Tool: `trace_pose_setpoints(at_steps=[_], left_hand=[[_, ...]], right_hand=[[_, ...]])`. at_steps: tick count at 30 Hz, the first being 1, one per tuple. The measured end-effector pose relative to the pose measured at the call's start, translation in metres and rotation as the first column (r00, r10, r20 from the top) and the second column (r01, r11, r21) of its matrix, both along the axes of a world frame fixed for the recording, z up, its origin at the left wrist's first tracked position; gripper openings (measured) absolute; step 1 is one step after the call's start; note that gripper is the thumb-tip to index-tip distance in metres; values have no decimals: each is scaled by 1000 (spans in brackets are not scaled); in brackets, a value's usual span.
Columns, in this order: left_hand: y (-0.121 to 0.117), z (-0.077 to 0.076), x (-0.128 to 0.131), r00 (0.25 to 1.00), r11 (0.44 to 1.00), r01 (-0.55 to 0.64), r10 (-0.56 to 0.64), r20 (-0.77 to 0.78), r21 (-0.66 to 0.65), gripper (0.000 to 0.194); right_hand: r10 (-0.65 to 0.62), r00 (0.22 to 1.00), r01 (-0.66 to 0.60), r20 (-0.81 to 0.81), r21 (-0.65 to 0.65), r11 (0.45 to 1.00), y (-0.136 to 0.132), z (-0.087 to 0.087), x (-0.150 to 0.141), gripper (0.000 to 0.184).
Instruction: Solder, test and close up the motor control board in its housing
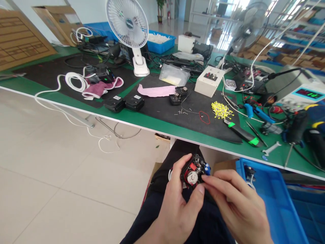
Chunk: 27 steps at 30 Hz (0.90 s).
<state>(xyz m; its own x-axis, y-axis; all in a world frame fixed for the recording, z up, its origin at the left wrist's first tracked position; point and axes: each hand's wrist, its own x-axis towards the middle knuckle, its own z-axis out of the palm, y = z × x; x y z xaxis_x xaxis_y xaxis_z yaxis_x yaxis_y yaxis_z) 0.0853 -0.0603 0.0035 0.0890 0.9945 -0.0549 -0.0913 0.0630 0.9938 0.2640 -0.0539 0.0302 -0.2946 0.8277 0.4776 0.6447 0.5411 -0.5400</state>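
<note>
Over my lap, below the table edge, I hold a small open black device [195, 172] with a round metal part, red wire and blue capacitors showing inside. My left hand [177, 200] is curled around its left side, thumb and forefinger closed on the casing. The fingers of my right hand [236, 203] are pinched together at the lower right of the casing, touching it near the metal part.
A blue bin [274, 200] sits at my right knee. The green table [157, 123] carries a black mat, two black housings [124, 102], a yellow pile of small parts [221, 110], a white fan [132, 30], a white switch box [209, 80], tools and a power supply [302, 89].
</note>
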Motion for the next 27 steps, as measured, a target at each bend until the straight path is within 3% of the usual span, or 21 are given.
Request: trace_pose_setpoints(at_steps=[10,27], left_hand=[[-1,3,-1,997,997,70,-70,26,-27,55],[-1,9,0,988,989,145,-143,65,-28,53]], right_hand=[[64,989,-80,-134,-123,989,4,7,6,31],[44,971,-76,-236,-128,989,-2,1,7,31]])
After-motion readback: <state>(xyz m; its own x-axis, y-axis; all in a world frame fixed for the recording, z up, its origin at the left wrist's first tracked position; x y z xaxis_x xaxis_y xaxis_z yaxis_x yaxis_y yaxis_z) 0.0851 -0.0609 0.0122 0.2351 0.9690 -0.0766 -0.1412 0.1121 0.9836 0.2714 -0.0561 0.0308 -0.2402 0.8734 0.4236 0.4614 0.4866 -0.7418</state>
